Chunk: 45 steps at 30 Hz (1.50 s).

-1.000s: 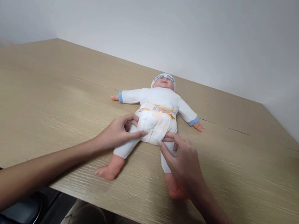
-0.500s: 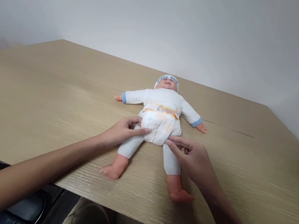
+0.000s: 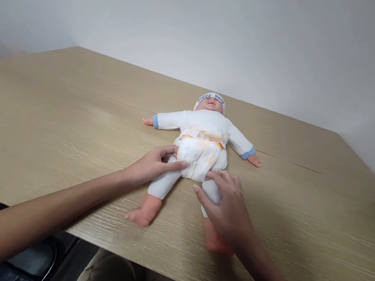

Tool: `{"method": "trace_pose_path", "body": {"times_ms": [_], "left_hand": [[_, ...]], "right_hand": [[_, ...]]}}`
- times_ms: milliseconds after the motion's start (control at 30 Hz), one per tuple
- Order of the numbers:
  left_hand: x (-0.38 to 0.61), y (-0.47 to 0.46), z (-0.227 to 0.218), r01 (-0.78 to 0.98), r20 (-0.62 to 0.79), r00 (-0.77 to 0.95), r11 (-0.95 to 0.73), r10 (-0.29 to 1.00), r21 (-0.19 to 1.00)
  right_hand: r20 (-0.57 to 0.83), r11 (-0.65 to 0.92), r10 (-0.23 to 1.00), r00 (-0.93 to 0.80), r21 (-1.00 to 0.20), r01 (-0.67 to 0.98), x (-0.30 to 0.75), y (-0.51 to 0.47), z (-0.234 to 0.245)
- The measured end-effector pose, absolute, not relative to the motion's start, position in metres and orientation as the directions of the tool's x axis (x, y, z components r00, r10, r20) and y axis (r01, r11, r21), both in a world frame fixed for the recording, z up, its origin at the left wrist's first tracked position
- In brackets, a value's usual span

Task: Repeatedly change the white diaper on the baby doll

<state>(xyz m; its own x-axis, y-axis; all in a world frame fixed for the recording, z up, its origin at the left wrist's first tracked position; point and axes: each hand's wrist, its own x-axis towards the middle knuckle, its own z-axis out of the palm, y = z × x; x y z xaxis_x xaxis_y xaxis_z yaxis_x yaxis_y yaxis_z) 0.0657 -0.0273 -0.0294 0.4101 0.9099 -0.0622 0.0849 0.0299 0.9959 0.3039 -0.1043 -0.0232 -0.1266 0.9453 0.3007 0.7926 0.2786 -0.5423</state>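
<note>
A baby doll (image 3: pixel 208 121) in white clothes and a "Happy Baby" cap lies on its back, arms and legs spread, feet toward me. Around its hips is a white diaper (image 3: pixel 194 153) with a printed orange waistband. My left hand (image 3: pixel 155 166) is closed on the diaper's left leg edge, thumb on the front and fingers partly hidden by the doll's thigh. Over the doll's right-side leg, my right hand (image 3: pixel 226 199) touches the diaper's other leg edge with its fingertips. Its thumb is apart from the fingers, over the inner thigh.
The doll lies on a wooden table (image 3: pixel 71 112) with a thin seam across it. A pale wall (image 3: pixel 205 29) rises behind. Below the near edge are my legs (image 3: pixel 112 276) and a dark chair-like object (image 3: pixel 30 258).
My right hand has shifted left and inward over the leg, its thumb moving off the diaper edge and down. My left hand stays in place.
</note>
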Motion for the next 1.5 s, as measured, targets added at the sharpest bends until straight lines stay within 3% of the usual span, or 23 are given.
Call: {"method": "trace_pose_path", "body": {"times_ms": [133,333,567,1000,1267,1500], "left_hand": [[0.067,-0.028,-0.028,0.072,-0.077,0.409,0.052,0.909,0.996],[0.066,-0.028,-0.028,0.073,-0.081,0.407,0.056,0.910,0.996],[0.064,-0.023,-0.035,-0.030,-0.114,0.432,0.140,0.894,0.990],[0.067,-0.024,-0.035,-0.054,-0.075,0.477,0.115,0.876,0.992],[0.064,-0.022,-0.038,-0.009,-0.033,0.484,0.043,0.875,0.999],[0.066,-0.024,-0.038,-0.040,-0.054,0.455,0.081,0.889,0.996]], "right_hand": [[0.327,0.296,0.937,-0.122,-0.561,0.773,0.300,-0.110,-0.022],[0.254,0.219,0.965,-0.071,-0.625,0.749,0.292,-0.111,-0.023],[0.183,0.097,0.977,0.106,-0.836,0.541,0.305,-0.099,-0.020],[0.121,-0.005,0.980,0.160,-0.781,0.625,0.317,-0.102,-0.001],[0.267,0.154,0.964,0.021,-0.617,0.772,0.314,-0.102,-0.012],[0.230,0.119,0.970,0.079,-0.733,0.670,0.311,-0.099,-0.024]]}}
